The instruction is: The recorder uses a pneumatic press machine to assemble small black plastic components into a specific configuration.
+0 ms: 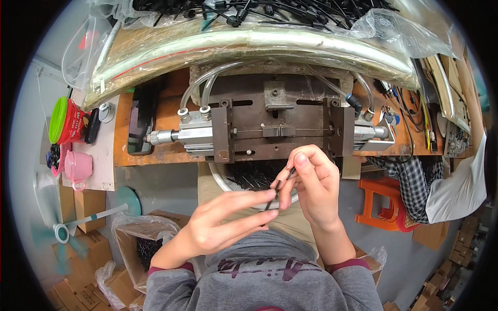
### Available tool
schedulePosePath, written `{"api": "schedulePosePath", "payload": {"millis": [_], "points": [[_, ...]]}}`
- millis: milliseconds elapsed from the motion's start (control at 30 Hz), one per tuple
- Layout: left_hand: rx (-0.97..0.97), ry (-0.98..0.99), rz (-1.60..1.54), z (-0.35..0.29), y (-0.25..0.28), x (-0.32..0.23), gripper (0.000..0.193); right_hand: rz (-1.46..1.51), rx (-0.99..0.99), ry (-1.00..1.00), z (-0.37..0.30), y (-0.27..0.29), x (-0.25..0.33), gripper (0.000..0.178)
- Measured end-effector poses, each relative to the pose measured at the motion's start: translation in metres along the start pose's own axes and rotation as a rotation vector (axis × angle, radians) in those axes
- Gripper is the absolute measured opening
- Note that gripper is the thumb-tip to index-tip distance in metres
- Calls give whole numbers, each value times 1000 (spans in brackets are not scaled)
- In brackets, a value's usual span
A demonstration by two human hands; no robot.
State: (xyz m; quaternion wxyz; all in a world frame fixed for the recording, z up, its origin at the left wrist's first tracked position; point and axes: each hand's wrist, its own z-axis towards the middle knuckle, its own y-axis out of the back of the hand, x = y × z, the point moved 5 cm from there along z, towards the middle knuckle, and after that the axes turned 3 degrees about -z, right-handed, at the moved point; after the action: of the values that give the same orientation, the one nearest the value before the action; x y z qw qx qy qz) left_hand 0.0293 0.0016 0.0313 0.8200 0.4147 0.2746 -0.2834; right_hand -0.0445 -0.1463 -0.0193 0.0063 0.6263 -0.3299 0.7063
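In front of my chest, both hands are on a thin black rod-like part [277, 191]; its exact kind does not show. The thumb and forefinger of my right hand [317, 189] pinch its upper end. My left hand [228, 220] has its fingertips closed around the lower end, which the fingers partly hide. Just beyond the hands stands a dark metal fixture [306, 139] with a small block at its centre. A silver air cylinder [195, 136] is mounted on its left side, and another silver cylinder [366, 133] on its right.
Below the fixture, a pale-rimmed container [221, 179] holds many black parts. More black parts [238, 15] lie beyond the plastic-wrapped bar [249, 41]. A phone [141, 122] and a pink cup [79, 166] are on the left. An orange stool [381, 199] stands at right, beside someone's checked sleeve [415, 181].
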Motion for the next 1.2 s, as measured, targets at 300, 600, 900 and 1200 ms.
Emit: {"api": "schedulePosePath", "payload": {"millis": [300, 600, 900, 1200], "points": [[0, -65, 39, -3, -16, 3, 33, -1, -25, -30, -4, 3, 4, 22], [-6, -68, 30, -4, -15, 5, 29, -39, -43, 3, -5, 2, 3, 21], [5, -30, -14, -1, -14, 4, 30, -121, -35, 58, -10, -1, 6, 22], [8, -18, -45, -1, -14, 6, 30, -166, -30, 54, -11, -4, 11, 22]]}}
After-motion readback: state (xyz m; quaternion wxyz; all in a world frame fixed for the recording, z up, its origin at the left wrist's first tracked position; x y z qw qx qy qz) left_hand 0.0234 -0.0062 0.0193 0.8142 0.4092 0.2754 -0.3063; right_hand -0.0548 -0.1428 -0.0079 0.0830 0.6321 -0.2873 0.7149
